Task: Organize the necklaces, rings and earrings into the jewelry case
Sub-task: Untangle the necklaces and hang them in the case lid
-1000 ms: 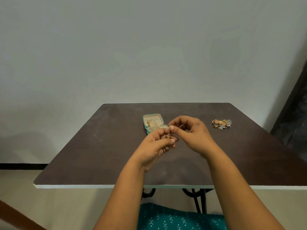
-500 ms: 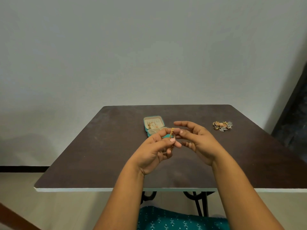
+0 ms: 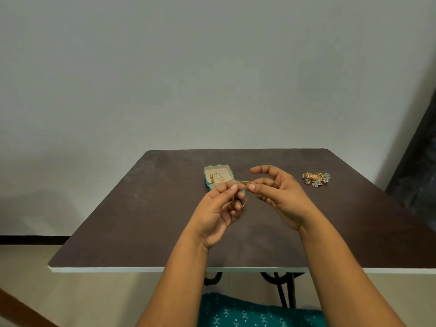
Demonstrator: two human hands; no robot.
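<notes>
Gold chain [image 3: 244,185] sits mid-frame, held above the counter [image 3: 141,220] between both hands. Left hand [image 3: 218,214] pinches one end between thumb and forefinger, other fingers curled in, palm up. Right hand [image 3: 278,195] pinches the other end at thumb and forefinger tip, remaining fingers spread loose and open. Chain runs in a short arc between the two pinch points, then a loop hangs down beside the left fingers. Too thin to tell whether the clasp is done up.

Teal case [image 3: 219,176] lies open on the counter just behind the hands, centre of frame; its near half is partly hidden by the left fingers. Cream lining, some gold pieces already in the far half, too small to tell what kind.

Loose pile of jewelry [image 3: 316,178] at right of frame on the counter, well apart from the case.
</notes>
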